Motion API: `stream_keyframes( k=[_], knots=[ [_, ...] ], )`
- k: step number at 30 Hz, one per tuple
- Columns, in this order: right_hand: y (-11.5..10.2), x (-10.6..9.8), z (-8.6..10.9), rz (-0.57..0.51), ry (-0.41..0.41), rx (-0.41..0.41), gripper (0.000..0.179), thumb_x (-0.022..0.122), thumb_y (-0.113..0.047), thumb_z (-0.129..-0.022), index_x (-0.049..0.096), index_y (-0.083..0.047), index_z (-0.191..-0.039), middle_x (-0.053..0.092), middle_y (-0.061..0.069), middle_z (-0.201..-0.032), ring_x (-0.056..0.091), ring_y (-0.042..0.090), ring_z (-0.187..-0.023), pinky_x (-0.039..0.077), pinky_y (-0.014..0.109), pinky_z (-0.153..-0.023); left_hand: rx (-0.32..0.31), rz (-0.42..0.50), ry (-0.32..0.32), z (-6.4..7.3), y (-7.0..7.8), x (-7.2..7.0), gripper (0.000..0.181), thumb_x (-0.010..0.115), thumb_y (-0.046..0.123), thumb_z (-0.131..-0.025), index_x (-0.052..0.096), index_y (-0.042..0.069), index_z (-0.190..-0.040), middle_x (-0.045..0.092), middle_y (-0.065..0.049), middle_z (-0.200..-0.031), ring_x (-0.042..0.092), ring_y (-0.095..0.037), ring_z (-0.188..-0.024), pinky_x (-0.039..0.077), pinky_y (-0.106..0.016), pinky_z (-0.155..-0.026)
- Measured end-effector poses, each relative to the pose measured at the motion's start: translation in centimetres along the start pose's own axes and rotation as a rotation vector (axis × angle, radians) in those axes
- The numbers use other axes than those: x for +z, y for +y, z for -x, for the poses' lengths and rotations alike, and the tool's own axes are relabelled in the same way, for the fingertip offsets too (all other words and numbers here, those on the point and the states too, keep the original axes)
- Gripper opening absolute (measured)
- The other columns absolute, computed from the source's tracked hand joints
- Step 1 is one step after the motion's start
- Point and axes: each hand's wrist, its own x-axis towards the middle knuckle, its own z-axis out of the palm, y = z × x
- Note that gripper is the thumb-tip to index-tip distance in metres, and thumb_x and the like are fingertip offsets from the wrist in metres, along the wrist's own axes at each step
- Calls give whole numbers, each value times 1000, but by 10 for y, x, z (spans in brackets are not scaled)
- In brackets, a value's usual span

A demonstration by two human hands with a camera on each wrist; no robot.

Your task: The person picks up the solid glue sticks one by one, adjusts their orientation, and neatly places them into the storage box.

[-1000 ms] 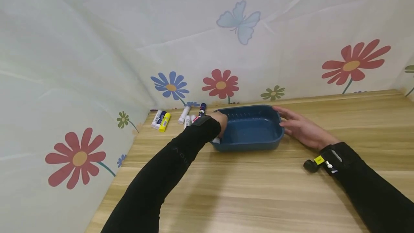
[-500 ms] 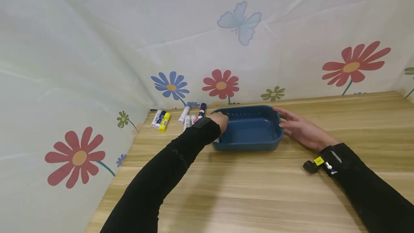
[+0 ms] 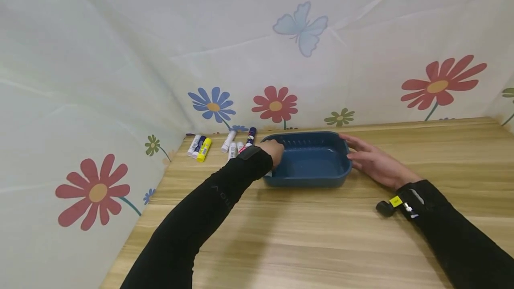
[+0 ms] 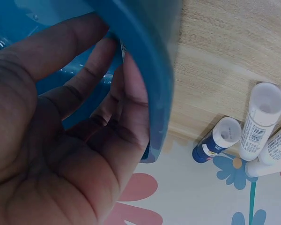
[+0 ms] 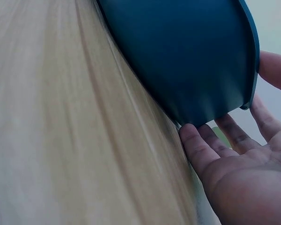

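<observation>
A dark blue plastic basin [image 3: 309, 182] rests on the wooden table near the back wall. My left hand [image 3: 273, 150] reaches down inside its left end. In the left wrist view, thumb and fingertips come together at the inner wall, with a printed white sliver of a glue stick [image 4: 123, 49] beside them; most of that stick is hidden. At the basin's right end, my right hand [image 3: 375, 162] touches the outside. Its fingers are spread and fairly straight against the end wall and rim, as the right wrist view shows.
Several glue sticks lie left of the basin, among them a yellow one [image 3: 204, 150], a white one [image 3: 229, 141] and a dark blue one [image 3: 251, 136]. A white sheet [image 3: 225, 30] printed with flowers covers the walls behind and to the left.
Both hands and the basin stay almost where they were. My left forearm has shifted slightly, and the head view has tilted a little.
</observation>
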Motion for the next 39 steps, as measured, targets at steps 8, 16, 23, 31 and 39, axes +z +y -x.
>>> stream_keyframes(
  k=[8,16,23,31,39],
  knots=[
    [0,0,2,3,-12,-7,62,43,-9,-103,17,-21,-158,2,7,-165,28,22,-141,41,19,-101,53,2,72,24,5,-10,24,52,11,-99,66,11,-119,69,-6,-108,61,-16,-90,50,-33,-79],
    [0,-2,4,5,0,-11,62,42,-8,-103,16,-21,-158,2,7,-164,27,21,-141,42,18,-101,170,207,157,9,-12,-20,12,56,15,-97,64,14,-90,60,1,-82,53,-14,-73,46,-26,-68],
    [-1,-3,4,-1,-7,-18,62,42,-8,-103,16,-21,-158,1,6,-164,29,19,-140,42,18,-101,239,532,203,25,-32,-36,20,56,20,-100,62,13,-118,64,-5,-111,59,-20,-93,48,-31,-78],
    [-3,-2,2,-2,-1,-13,62,44,-9,-103,18,-22,-158,0,7,-165,29,20,-140,43,18,-100,210,729,405,38,-57,-27,19,58,20,-99,63,13,-115,64,-6,-107,59,-22,-92,53,-31,-81],
    [1,-1,0,-7,-19,-25,62,42,-7,-103,16,-21,-158,0,7,-165,30,16,-139,42,19,-101,115,797,528,43,-76,-11,20,55,20,-100,63,13,-117,64,-8,-111,58,-24,-94,50,-35,-84]
  ],
)
